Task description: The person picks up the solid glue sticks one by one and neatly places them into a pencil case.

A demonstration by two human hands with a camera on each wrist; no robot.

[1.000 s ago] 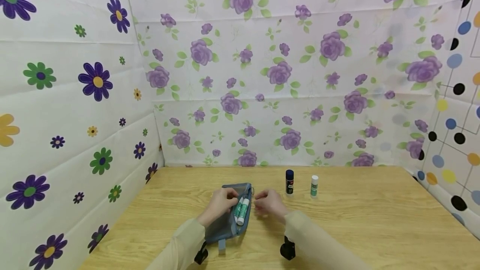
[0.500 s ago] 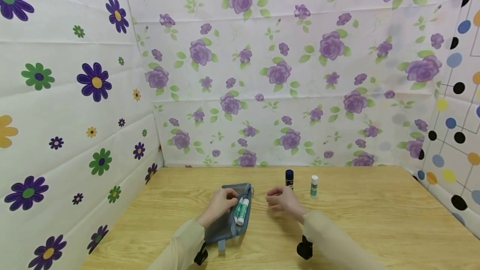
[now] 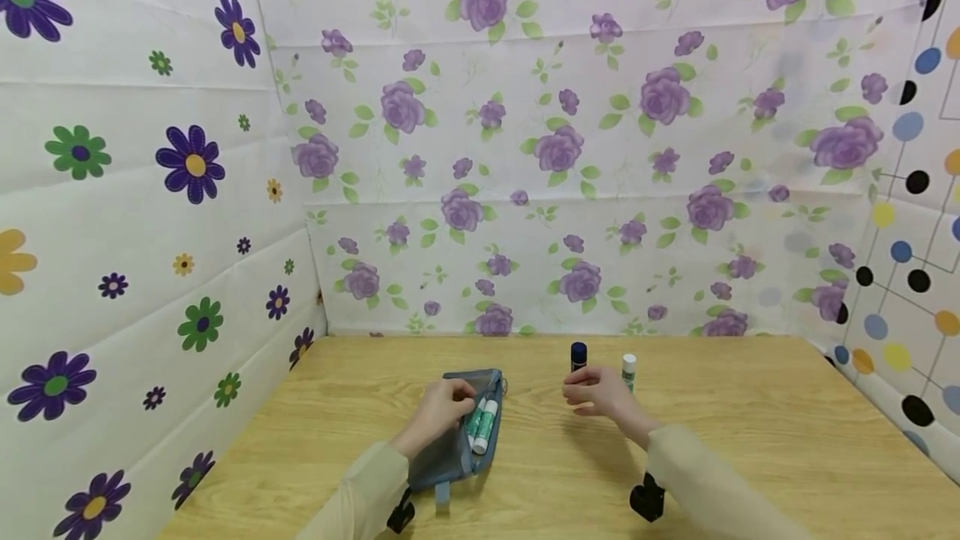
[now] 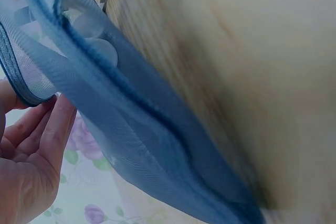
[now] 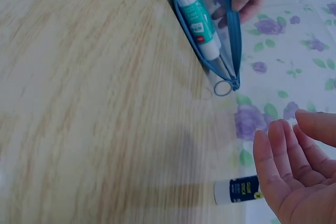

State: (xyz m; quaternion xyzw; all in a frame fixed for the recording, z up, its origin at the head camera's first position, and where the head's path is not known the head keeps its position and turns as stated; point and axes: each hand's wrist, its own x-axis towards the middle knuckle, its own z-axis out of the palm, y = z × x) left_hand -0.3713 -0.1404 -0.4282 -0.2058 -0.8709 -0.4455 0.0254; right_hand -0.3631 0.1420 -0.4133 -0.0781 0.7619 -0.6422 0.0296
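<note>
My left hand (image 3: 438,417) pinches the upper edge of a blue mesh zipper pouch (image 3: 444,458), holding its mouth open. Inside lie two white-and-green glue sticks (image 3: 486,427), side by side along the zipper; the right wrist view shows their label (image 5: 199,22). My right hand (image 3: 600,394) is off to the right of the pouch, over the table, fingers extended and holding nothing. Just behind it stands a glue stick with a navy cap (image 3: 578,354), its lower part covered by the hand. A white-capped green glue stick (image 3: 629,367) stands upright to the right, partly hidden.
The light wooden table (image 3: 720,423) meets a flowered cloth wall (image 3: 480,148) at the back, with more patterned cloth on the left and right. A small ring (image 5: 222,88) hangs from the pouch's zipper end. A fabric tab (image 3: 442,495) sticks out from its near end.
My right hand has moved rightward from beside the pouch to in front of the navy-capped glue stick. My left hand and the pouch have stayed in place.
</note>
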